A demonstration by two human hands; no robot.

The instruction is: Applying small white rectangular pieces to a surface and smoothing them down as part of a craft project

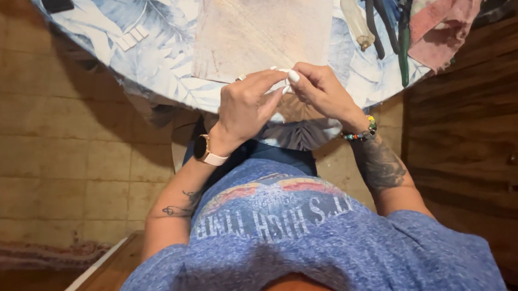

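Left hand (246, 105) and right hand (321, 89) meet fingertip to fingertip at the near table (148, 57) edge, both pinched on a small white piece (280, 73), possibly tape. Wrists are bent inward, knuckles up. Short, even pulls with steady thumbs should keep it from tearing.

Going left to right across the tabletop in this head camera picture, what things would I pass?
Small white strips → pale worn board → clear little bottle → pliers with dark and green handles → pink cloth. Both hands pinch a small white piece at the table's near edge.
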